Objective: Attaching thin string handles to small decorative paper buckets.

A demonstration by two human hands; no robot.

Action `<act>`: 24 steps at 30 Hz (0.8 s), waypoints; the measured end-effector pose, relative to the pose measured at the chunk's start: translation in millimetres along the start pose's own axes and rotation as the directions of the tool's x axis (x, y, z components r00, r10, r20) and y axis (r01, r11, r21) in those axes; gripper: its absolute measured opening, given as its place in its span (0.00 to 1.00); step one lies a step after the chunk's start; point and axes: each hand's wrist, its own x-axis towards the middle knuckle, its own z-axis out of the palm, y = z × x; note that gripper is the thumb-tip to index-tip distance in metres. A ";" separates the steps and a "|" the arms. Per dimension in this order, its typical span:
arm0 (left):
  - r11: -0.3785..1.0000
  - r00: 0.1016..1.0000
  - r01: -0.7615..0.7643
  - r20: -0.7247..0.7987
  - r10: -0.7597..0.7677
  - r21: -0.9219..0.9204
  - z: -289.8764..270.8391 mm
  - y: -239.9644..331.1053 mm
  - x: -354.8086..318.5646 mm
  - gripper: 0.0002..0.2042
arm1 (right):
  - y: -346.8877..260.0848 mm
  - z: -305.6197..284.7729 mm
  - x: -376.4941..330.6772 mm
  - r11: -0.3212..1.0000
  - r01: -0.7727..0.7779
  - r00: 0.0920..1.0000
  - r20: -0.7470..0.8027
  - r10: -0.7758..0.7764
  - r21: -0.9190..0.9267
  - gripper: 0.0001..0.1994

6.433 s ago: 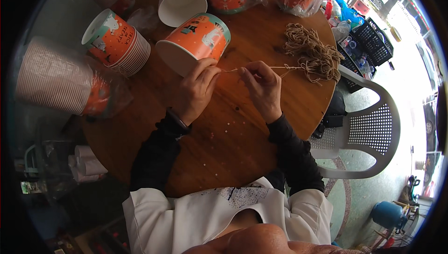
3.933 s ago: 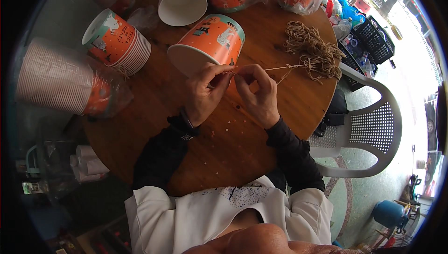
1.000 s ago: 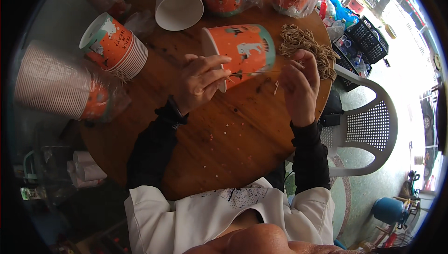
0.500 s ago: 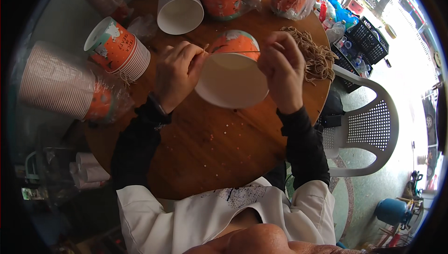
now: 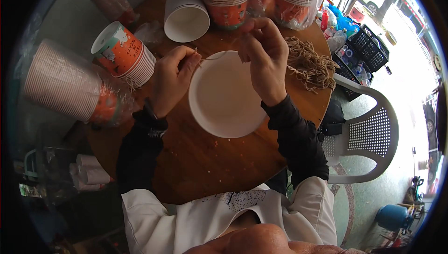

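Observation:
A paper bucket [image 5: 227, 95] stands in front of me on the round wooden table, its white inside and round rim facing up at me. Left of its far rim, my left hand [image 5: 176, 79] pinches a thin tan string [image 5: 212, 58], which runs loosely to the rim. My right hand [image 5: 266, 58] is above the bucket's far right rim with its fingers curled together. Blur around its fingertips hides what they hold, if anything. A tangled heap of tan strings [image 5: 308, 62] lies on the table right of my right hand.
On the left are a stack of orange printed buckets [image 5: 125, 51] and a plastic-wrapped stack [image 5: 65, 83]. White buckets [image 5: 186, 23] lie tipped at the back, beside more wrapped stacks [image 5: 226, 2]. A white plastic chair [image 5: 368, 123] and black crates [image 5: 366, 44] stand at the right.
The bucket has tipped toward me, so its inside faces up and its orange side is hidden. The string, taut between my hands before, now hangs slack. My right hand has moved up and left.

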 end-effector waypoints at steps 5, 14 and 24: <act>0.973 0.986 0.145 0.111 -0.127 -0.182 8.1 -41.2 -1.4 0.10 | 30.3 6.1 11.8 0.992 -0.061 0.998 0.003 0.061 -0.115 0.04; 0.929 0.957 0.278 0.148 -0.248 -0.243 7.2 -53.9 -2.0 0.10 | 42.2 14.6 16.2 0.988 -0.010 0.998 0.052 0.018 -0.156 0.06; 0.981 0.983 0.184 0.008 -0.185 0.056 -21.5 -104.4 -3.2 0.07 | 9.6 -55.9 13.0 0.829 -0.043 0.939 0.261 0.225 -0.558 0.07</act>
